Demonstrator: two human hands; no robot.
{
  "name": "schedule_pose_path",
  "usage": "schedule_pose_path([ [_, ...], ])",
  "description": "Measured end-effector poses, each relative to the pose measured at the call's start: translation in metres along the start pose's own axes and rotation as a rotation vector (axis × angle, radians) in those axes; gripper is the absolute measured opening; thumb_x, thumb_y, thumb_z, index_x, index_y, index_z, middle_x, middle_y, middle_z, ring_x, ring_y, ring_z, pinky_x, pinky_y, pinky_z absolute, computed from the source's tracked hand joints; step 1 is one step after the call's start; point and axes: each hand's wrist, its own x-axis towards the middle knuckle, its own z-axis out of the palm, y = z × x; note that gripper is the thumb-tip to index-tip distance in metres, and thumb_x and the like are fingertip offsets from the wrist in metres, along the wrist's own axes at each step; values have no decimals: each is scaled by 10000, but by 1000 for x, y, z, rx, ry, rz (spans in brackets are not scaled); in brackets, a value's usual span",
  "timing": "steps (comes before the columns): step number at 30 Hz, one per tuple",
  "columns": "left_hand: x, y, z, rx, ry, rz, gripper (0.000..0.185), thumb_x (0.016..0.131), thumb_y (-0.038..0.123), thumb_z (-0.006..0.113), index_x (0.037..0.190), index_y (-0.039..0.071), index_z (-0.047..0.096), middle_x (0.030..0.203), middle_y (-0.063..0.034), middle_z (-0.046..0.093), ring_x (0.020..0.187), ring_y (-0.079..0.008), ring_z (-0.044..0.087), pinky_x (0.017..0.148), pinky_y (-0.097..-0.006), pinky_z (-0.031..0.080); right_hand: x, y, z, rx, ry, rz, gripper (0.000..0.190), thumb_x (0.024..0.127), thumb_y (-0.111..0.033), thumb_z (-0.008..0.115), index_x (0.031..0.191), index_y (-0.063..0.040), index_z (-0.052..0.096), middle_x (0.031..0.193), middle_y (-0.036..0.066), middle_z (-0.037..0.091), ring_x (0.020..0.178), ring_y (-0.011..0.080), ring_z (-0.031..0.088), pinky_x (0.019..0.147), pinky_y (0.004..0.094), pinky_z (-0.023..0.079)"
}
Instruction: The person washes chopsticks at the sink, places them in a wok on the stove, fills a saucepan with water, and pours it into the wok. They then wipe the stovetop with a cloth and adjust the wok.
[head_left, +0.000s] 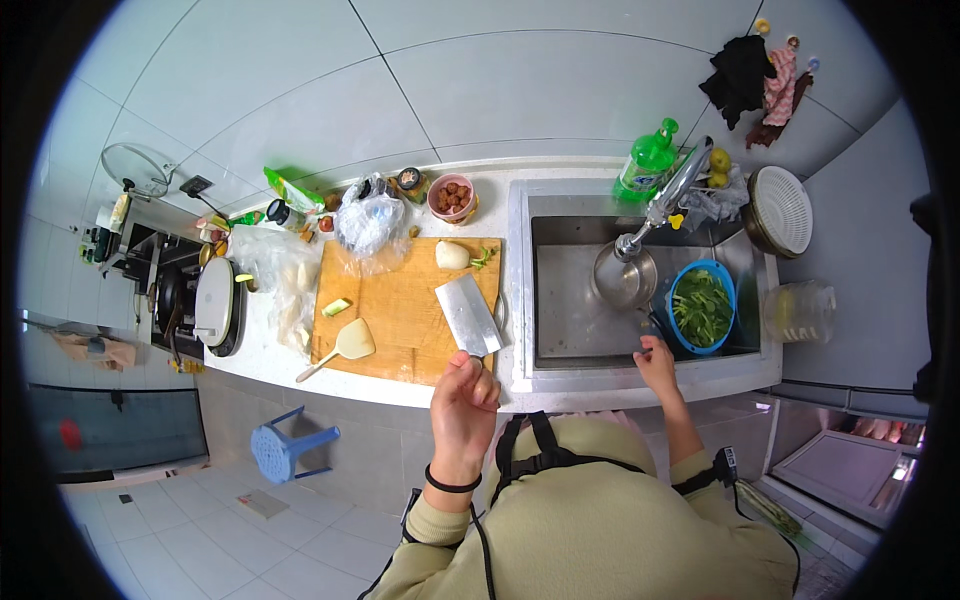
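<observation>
My left hand (465, 397) is curled around the handle end of a cleaver (469, 315), hiding most of the handle. The cleaver's broad blade is above the right part of a wooden cutting board (405, 300). Beyond the blade lies a peeled white radish (451, 256) with green stalks. My right hand (658, 365) hovers at the sink's front edge, fingers bent and apart, with no held object visible. Close to it are a metal pot (624, 276) under the faucet (667, 199) and a blue colander (735, 307) of leafy greens (702, 309).
A cream spatula (352, 342) and cut vegetable piece (337, 307) lie on the board. Behind stand a plastic bag (371, 217), a jar (412, 184) and a bowl of brown balls (453, 198). A green soap bottle (645, 165) stands behind the sink; a blue stool (275, 453) is on the floor.
</observation>
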Motion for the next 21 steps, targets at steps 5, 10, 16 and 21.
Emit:
schedule_pose_path([
  [5,-1,0,-1,-19,-11,-7,63,888,72,522,951,79,519,672,19,387,569,-100,331,556,-244,281,-1,0,2,-10,9,-5,358,746,-38,705,1084,-21,586,998,124,609,646,204,611,655,329,504],
  [10,-1,0,0,-32,-22,-6,60,883,71,529,941,82,518,660,22,368,566,-98,327,554,-243,279,0,-8,-2,0,-12,-2,349,751,-33,693,1086,-33,597,1017,121,607,668,208,610,675,328,503],
  [16,-2,2,-1,-21,-35,14,58,880,73,536,933,86,517,657,24,368,560,-98,317,554,-243,279,0,-15,-5,-3,-39,-4,355,758,-37,686,1103,-38,602,1033,120,605,678,210,607,690,332,502],
  [21,-1,2,-1,-24,-8,3,60,877,75,542,929,88,515,657,24,374,562,-99,320,555,-244,281,2,-9,-1,-28,-57,37,354,767,-50,686,1111,-38,600,1064,125,596,685,210,606,696,337,500],
])
